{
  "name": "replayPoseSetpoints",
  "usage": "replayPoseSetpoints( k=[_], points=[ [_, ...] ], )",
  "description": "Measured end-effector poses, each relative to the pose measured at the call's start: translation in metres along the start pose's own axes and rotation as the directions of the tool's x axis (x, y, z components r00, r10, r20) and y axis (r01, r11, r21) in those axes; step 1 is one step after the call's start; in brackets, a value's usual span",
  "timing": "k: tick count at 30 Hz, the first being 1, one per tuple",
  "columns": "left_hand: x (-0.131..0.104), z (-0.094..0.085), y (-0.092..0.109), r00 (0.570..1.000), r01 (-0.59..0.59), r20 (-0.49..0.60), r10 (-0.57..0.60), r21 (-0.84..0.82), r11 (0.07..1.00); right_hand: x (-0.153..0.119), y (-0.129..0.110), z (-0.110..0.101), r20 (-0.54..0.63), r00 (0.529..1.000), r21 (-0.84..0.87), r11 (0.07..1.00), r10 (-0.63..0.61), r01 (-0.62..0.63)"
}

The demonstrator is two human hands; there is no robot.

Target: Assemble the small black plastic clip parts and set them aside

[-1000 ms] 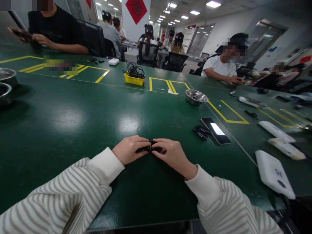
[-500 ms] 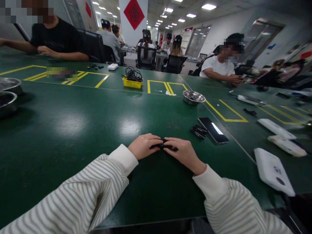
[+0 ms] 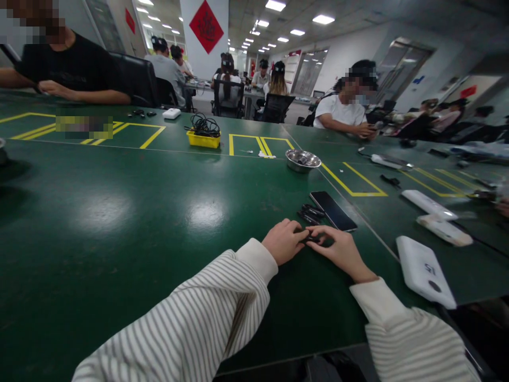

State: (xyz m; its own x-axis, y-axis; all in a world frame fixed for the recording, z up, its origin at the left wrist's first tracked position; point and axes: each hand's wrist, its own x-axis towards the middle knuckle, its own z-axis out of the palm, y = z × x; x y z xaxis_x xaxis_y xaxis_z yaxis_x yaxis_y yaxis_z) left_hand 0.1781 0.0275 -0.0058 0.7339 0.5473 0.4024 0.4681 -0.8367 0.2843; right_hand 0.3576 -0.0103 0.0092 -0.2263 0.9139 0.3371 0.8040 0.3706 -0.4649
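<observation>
My left hand and my right hand meet over the green table, fingers pinched on a small black item between them. Much of that item is hidden by the fingers; it looks like a short dark cable or strap piece. Just beyond my fingertips lies a bundle of black pieces. Touching or close beside the bundle is a black phone, its screen dark.
A steel bowl with dark items stands farther back. Behind it on the left is a yellow box of black cables. White devices, one a power bank, lie at the right. A person sits across the table.
Both hands have moved right with the black item, closer to the bundle and phone. The phone's bright patch is gone. The view has shifted slightly to the right.
</observation>
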Motion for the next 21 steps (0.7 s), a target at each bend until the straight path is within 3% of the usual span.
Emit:
replayPoseSetpoints(
  k=[5, 9, 17, 21],
  points=[
    [-0.008, -0.007, 0.001, 1.000, 0.015, -0.016, -0.015, 0.004, 1.000, 0.003, 0.004, -0.004, -0.031, 0.999, -0.114, 0.993, -0.033, 0.029],
    [-0.025, -0.017, -0.002, 0.999, 0.032, 0.034, -0.031, -0.014, 0.999, 0.003, 0.015, -0.008, -0.107, 0.991, -0.207, 0.977, -0.080, 0.057],
    [-0.088, -0.061, -0.018, 0.988, 0.111, 0.114, -0.105, -0.047, 0.993, 0.018, 0.026, -0.014, -0.242, 0.970, -0.280, 0.956, 0.016, -0.086],
    [-0.113, -0.076, -0.033, 0.979, 0.172, 0.112, -0.169, -0.013, 0.985, 0.042, 0.024, -0.008, -0.188, 0.980, -0.398, 0.907, 0.067, -0.139]
  ],
)
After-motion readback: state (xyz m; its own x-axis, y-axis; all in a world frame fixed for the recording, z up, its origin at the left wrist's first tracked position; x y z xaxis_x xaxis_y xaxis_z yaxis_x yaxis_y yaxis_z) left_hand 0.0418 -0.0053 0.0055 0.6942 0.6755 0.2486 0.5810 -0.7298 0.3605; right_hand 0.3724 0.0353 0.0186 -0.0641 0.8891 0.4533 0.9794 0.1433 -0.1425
